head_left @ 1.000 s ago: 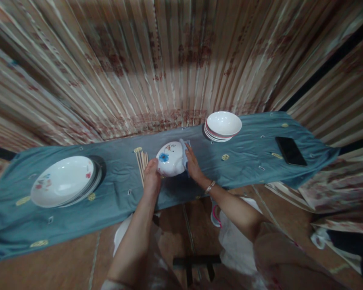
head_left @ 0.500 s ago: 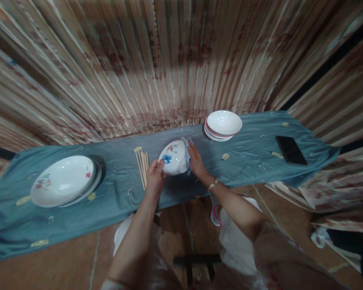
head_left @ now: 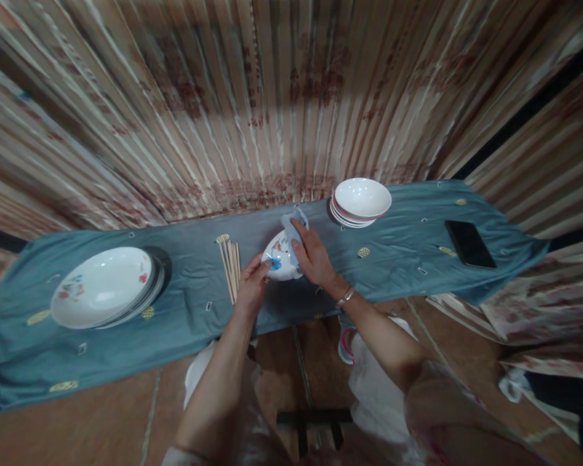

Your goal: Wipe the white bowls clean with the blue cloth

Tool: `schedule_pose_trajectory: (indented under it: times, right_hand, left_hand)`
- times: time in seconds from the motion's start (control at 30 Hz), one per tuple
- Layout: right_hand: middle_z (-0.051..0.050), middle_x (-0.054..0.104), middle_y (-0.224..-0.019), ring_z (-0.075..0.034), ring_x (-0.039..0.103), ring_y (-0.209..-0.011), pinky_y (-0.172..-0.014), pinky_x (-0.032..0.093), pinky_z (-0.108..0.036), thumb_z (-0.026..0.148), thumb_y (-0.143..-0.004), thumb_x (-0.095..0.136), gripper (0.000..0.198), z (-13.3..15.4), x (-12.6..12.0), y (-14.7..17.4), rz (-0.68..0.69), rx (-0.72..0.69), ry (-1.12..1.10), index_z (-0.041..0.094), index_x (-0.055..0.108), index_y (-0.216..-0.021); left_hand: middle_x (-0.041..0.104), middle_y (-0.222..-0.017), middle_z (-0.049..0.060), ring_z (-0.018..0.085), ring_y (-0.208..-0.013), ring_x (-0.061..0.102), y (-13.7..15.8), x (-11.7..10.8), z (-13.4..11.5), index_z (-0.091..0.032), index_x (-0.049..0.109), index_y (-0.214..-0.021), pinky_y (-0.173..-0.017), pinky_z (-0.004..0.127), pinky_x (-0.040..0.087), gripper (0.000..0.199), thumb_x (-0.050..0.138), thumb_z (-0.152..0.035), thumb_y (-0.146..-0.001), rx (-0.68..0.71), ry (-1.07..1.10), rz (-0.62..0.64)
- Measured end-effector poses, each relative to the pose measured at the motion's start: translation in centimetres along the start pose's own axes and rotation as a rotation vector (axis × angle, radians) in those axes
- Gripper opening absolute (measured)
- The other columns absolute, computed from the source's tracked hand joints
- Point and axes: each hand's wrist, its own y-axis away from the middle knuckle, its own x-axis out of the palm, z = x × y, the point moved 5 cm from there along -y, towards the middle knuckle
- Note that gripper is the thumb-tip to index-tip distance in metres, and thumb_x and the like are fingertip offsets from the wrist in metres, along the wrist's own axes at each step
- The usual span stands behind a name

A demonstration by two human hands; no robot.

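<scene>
A white bowl (head_left: 282, 266) with a blue flower on its outer side is held tilted above the table's front half. My left hand (head_left: 253, 283) grips its left edge, the thumb lying near the blue flower. Over the bowl's right side my right hand (head_left: 315, 254) presses a light blue cloth (head_left: 294, 226), fingers bent around it. Part of the bowl is covered by the cloth and the right fingers. Just left of the left hand lie several wooden chopsticks (head_left: 230, 268).
On the green tablecloth (head_left: 184, 323), a stack of large floral plates (head_left: 109, 285) stands at left. A stack of white bowls (head_left: 362, 199) is at the back, right of the middle. A black phone (head_left: 469, 244) lies at the right end. A curtain (head_left: 282, 116) hangs behind the table.
My right hand and the cloth have moved from the bowl's right edge up and over its outer face. The bowl has shifted slightly right and the left hand keeps hold of it.
</scene>
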Motion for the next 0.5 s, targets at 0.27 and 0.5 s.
schedule_pose_trajectory:
  times: [0.27,0.5]
  right_hand:
    - [-0.014,0.041,-0.165,-0.033,0.026,-0.158,-0.127,0.019,-0.06,0.044,-0.102,0.045,0.056,3.5,1.2,0.4,0.179,-0.154,0.228,0.023,0.048,-0.154]
    - [-0.005,0.043,-0.164,-0.032,0.028,-0.158,-0.129,0.015,-0.061,0.042,-0.104,0.043,0.045,7.7,-1.0,0.8,0.084,-0.118,0.113,0.032,0.059,-0.145]
  left_hand:
    - [0.075,-0.075,0.0,0.012,-0.063,0.064,0.3,0.6,-0.3,-0.018,0.077,-0.084,-0.064,0.024,0.049,0.042,0.095,-0.044,-0.056,0.031,0.03,-0.009]
    - [0.075,-0.07,-0.001,0.012,-0.059,0.063,0.5,1.1,-0.3,-0.019,0.078,-0.076,-0.058,0.023,0.051,0.036,0.095,-0.041,-0.054,0.046,0.008,-0.042]
